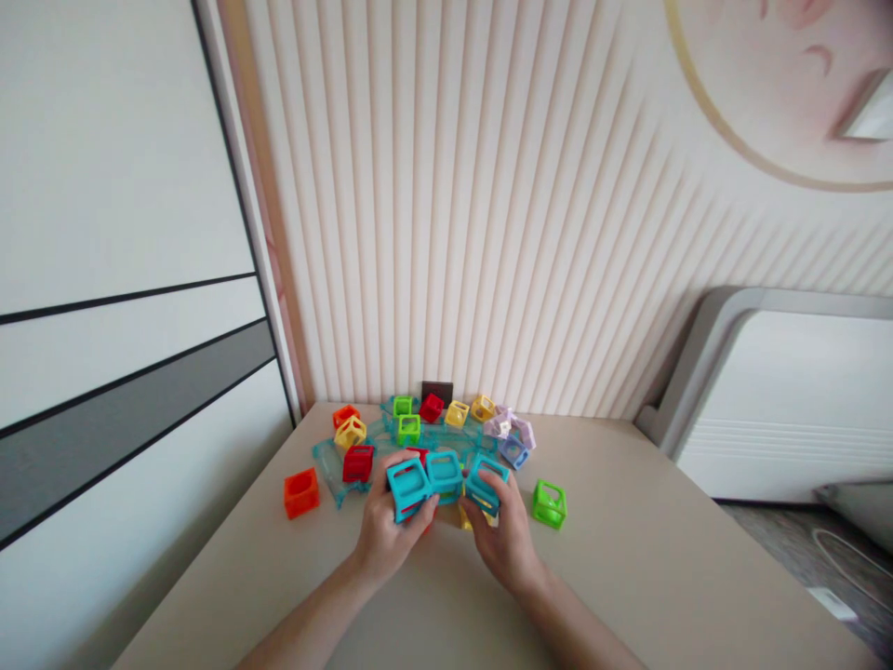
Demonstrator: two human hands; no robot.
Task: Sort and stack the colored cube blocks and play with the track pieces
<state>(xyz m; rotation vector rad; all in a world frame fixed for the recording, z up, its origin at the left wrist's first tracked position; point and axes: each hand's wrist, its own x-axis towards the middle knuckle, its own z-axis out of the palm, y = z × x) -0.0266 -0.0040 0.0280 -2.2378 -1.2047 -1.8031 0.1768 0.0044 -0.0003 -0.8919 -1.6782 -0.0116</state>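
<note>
My left hand [380, 523] is closed around a light-blue cube-frame block [408, 484]. A second light-blue block [445, 469] sits against its right side; the two look joined. My right hand [514, 538] grips another light-blue cube-frame block [486, 475] between thumb and fingers, close to the right of that pair. Below and behind the held blocks, parts of red and yellow blocks show, mostly hidden by my hands. A green block [551, 504] lies to the right of my right hand, and an orange block [301, 493] to the left of my left hand.
Clear teal pieces [446, 435] lie spread behind my hands. Around them are a red block [358, 463], a yellow block [351, 432], a green block [408, 429], a periwinkle block [514, 452] and pale lilac pieces [499, 425]. A ribbed wall [446, 205] bounds the table [614, 558] behind.
</note>
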